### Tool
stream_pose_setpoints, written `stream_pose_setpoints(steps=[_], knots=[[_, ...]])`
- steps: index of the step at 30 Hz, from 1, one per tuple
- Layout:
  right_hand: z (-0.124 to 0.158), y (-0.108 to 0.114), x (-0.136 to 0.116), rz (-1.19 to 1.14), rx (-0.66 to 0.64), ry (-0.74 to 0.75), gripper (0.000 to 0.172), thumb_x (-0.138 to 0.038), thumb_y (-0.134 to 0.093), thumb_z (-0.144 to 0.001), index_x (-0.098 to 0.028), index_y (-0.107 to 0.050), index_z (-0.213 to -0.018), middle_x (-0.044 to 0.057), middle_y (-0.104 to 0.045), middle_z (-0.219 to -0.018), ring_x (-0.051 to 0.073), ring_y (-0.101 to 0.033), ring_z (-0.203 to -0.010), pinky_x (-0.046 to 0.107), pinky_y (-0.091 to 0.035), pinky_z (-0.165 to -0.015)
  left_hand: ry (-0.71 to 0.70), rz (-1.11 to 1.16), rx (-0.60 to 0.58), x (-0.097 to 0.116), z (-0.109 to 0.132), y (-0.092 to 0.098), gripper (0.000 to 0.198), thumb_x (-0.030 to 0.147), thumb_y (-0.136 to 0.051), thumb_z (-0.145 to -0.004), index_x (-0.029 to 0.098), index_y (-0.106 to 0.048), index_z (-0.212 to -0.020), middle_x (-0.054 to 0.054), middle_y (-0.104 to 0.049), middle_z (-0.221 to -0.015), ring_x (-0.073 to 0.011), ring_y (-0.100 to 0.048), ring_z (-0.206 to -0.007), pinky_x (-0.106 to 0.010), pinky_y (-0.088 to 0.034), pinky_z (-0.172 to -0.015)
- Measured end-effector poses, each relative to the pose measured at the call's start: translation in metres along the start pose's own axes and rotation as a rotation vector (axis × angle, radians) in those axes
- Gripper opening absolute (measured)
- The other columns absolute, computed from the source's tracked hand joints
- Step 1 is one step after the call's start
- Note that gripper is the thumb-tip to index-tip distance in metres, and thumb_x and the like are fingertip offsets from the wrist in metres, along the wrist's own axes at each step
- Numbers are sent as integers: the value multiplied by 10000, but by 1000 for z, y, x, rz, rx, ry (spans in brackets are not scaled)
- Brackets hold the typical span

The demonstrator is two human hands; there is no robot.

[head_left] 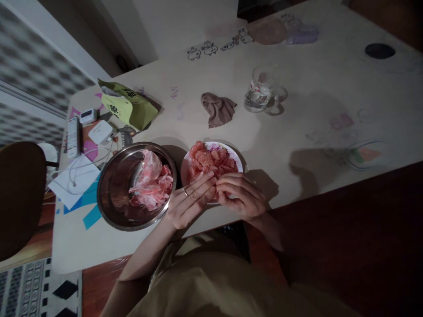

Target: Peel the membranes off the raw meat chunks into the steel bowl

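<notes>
A white plate with a pink pattern (pixel 235 155) bears a heap of reddish-pink fruit flesh or meat-like pieces (pixel 211 159). Left of it, a steel bowl (pixel 112 193) holds pale pink, torn peel-like scraps (pixel 152 182). My left hand (pixel 189 201), with a ring on one finger, reaches over the plate's near left edge, its fingers pressed together. Fingertips touching it, my right hand (pixel 243 194) is curled at the plate's near right edge. Both pinch at one spot; whatever lies between the fingertips is too small and hidden to name.
Behind the plate lie a crumpled brown cloth (pixel 218 109) and a glass mug (pixel 261 94). A yellow-green bag (pixel 128 105) stands behind the bowl. Farther left are a white remote (pixel 73 137), an adapter (pixel 101 131), cables and paper (pixel 74 180). A brown chair (pixel 20 198) is at far left.
</notes>
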State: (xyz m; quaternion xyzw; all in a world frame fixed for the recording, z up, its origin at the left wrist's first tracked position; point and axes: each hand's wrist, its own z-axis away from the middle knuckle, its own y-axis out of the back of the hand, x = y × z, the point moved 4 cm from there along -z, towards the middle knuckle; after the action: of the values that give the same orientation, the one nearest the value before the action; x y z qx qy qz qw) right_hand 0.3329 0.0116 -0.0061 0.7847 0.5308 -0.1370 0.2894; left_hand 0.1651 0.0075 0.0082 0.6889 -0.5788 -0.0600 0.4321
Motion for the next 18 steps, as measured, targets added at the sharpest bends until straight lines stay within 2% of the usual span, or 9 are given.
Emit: stream_pose_setpoints(steps=[3, 6, 11, 18], knots=[[2, -2, 2, -34, 56, -9, 191, -40, -661, -875, -160, -672, -1023, 71, -770, -896, 174, -750, -886, 311, -657, -824, 1, -35, 15, -2, 6, -1, 482, 40, -585, -973, 119, -539, -1445, -150, -611, -1458, -306, -564, -1390, -475, -599, -1088], [5, -5, 4, -46, 96, -35, 187, -60, -660, -881, -186, -683, -1018, 51, -772, -898, 168, -751, -875, 315, -655, -822, -2, -55, 32, -6, 12, -4, 472, 51, -585, -977, 126, -547, -1441, -131, -605, -1469, -293, -581, -1376, -434, -600, -1094], [10, -8, 7, -74, 105, -100, 187, -60, -667, -867, -200, -699, -987, 35, -773, -906, 162, -753, -875, 311, -646, -833, -7, -74, 80, -10, 15, -7, 498, 76, -638, -957, 149, -551, -1441, -113, -647, -1424, -278, -620, -1335, -393, -619, -1061], [9, -8, 7, -81, 115, -141, 177, -79, -632, -889, -230, -692, -960, 14, -769, -876, 156, -753, -830, 316, -650, -804, -3, -74, 110, -10, 17, -10, 494, 81, -596, -979, 172, -538, -1461, -104, -650, -1420, -248, -631, -1324, -357, -627, -1043]])
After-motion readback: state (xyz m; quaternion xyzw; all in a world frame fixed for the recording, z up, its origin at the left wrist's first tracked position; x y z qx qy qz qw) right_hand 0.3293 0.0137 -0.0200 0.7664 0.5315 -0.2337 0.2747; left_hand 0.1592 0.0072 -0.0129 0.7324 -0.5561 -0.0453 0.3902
